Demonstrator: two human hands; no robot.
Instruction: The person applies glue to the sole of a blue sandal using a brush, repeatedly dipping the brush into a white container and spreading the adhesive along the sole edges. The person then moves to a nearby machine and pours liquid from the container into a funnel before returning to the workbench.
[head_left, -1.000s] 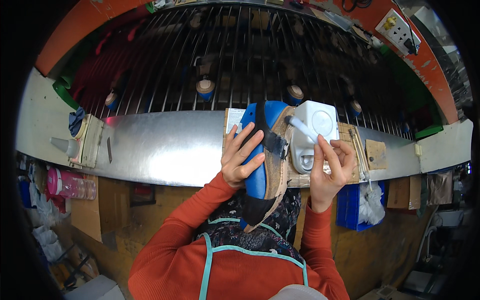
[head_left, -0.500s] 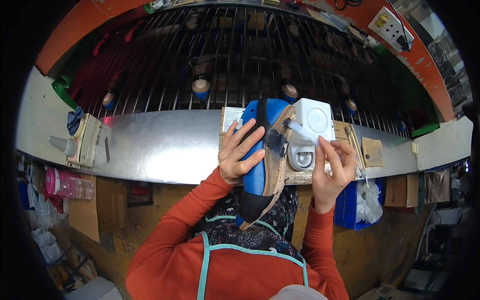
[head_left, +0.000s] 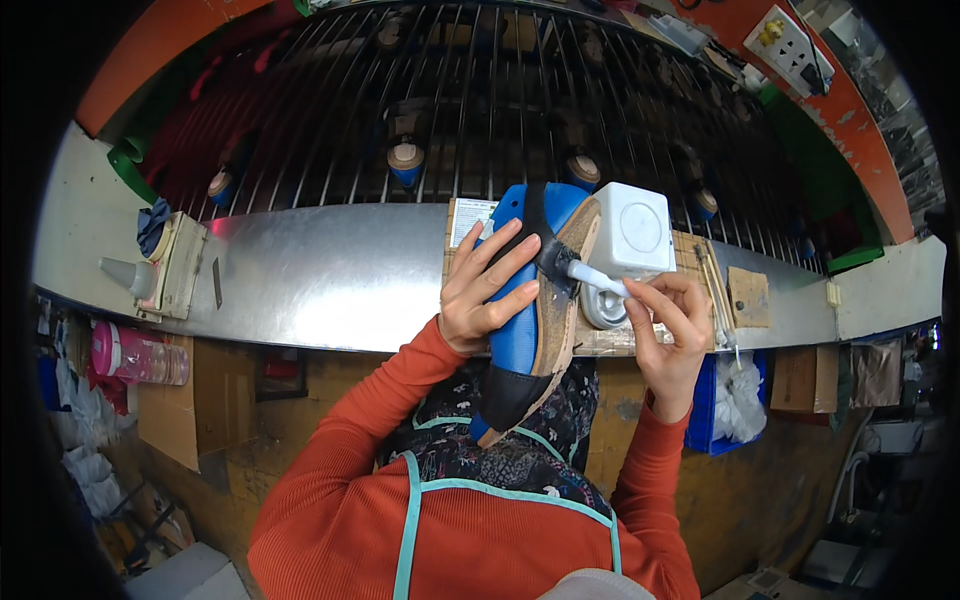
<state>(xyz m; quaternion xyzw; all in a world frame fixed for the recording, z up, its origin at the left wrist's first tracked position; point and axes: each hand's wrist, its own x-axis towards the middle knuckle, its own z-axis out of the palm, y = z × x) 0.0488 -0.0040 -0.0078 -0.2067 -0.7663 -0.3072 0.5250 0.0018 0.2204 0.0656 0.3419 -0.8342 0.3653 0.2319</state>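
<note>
We're gripping blue cork-soled shoe (head_left: 513, 350) in left hand (head_left: 480, 305), pinching white-handled brush (head_left: 598, 279) in right hand (head_left: 672, 335); white plastic container (head_left: 640, 225) standing beyond right hand.

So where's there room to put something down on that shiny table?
The biggest bare patch of the shiny table is between the dark strip and the left hand. A smaller one is just right of the brown square. It's crowded around the mat: shoe, white container, brush, right hand and thin sticks.

Head-worn fisheye, looking down, dark rim unclear
</note>
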